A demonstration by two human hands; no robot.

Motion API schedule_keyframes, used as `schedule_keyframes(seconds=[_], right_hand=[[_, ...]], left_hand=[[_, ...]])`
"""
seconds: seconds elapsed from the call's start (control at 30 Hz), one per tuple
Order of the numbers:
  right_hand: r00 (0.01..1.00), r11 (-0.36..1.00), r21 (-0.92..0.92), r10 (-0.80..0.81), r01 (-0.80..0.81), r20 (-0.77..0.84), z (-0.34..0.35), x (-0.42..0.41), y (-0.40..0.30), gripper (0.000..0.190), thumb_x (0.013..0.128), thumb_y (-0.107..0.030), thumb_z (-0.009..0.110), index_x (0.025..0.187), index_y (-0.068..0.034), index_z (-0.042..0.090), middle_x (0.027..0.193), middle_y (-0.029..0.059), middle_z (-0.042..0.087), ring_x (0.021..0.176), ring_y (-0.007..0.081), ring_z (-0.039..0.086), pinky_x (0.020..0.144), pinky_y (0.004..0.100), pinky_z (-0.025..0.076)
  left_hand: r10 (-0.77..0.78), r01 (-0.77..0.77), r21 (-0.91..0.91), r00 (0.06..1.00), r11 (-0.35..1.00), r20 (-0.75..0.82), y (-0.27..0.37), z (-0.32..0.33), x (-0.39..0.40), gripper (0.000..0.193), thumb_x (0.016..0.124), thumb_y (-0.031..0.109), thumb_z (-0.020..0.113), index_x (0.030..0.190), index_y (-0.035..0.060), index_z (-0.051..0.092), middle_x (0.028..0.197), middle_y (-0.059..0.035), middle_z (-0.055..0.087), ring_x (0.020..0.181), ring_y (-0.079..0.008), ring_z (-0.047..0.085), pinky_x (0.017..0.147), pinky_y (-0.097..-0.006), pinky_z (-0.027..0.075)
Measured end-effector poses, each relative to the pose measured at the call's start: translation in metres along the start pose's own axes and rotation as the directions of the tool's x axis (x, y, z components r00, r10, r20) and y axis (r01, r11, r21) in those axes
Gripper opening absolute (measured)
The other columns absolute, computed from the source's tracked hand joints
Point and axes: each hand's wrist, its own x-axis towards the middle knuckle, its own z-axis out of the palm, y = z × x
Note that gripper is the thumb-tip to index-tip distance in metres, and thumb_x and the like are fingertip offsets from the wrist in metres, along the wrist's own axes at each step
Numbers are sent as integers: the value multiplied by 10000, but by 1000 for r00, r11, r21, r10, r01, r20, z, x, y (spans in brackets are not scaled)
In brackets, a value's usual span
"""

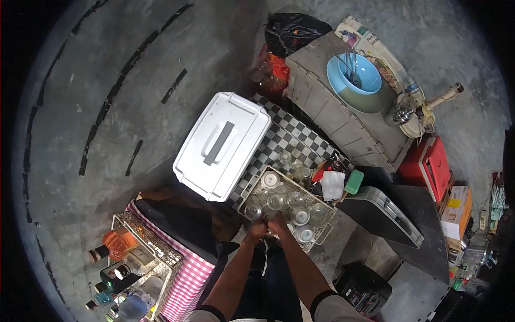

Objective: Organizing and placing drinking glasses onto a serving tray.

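My left hand [258,230] and my right hand [278,225] are close together at the near edge of a cream metal basket tray [250,189]. What lies between my fingers is too small and hidden to tell. The tray holds several upright glass jars and cups. A clear glass [253,211] stands just left of my hands, and another clear glass [275,200] is beyond them. White-topped jars [300,216] stand to the right, one partly hidden by my right hand. A jar with a pale lid [270,180] is in the far corner.
A white lidded box [221,147] stands beyond left on a black-and-white checkered surface [281,137]. Bottles [118,243] fill a basket at lower left. A green sponge [354,182], a white plastic packet [332,185] and a black-sided case [382,217] are at right; a grey crate [322,108] is behind.
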Motion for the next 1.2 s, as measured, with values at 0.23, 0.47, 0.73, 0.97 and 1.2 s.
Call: schedule_keyframes(seconds=[0.23,0.47,0.73,0.97,1.2], right_hand=[[988,980,-136,137,-147,-78,24,28,67,762,649,-326,780,1162,81,391,1009,357,566,933,477,584,808,463,487],[960,981,-26,183,-193,-211,31,20,57,624,665,-361,744,1061,77,543,991,323,600,974,420,596,829,434,485],[940,981,127,180,-149,-291,42,14,92,684,671,-384,756,1149,53,534,1065,287,600,890,373,639,806,412,503],[884,928,250,348,-277,-311,11,-46,20,797,647,-366,789,1234,71,476,1206,278,526,1084,342,558,901,374,462],[874,799,599,330,-57,-356,16,-46,85,645,719,-241,728,1253,17,476,1099,190,566,990,290,585,716,385,550]], left_hand=[[151,-156,33,982,987,117,41,-31,18,187,689,75,607,876,61,611,894,-158,574,810,-297,582,802,-386,480],[-159,123,-516,987,848,-26,61,-44,25,288,637,86,747,897,83,622,841,-95,587,746,-294,590,641,-401,459],[83,-78,-196,996,978,20,75,-61,38,204,788,34,514,962,-4,614,1043,-149,558,892,-239,568,808,-306,473],[-415,589,-452,802,670,429,109,-80,42,156,725,40,604,876,7,584,1254,-165,494,1160,-344,482,928,-392,442],[-476,557,-753,798,349,370,165,-91,63,350,756,309,668,1001,61,628,980,-97,616,987,-322,576,854,-461,480]])
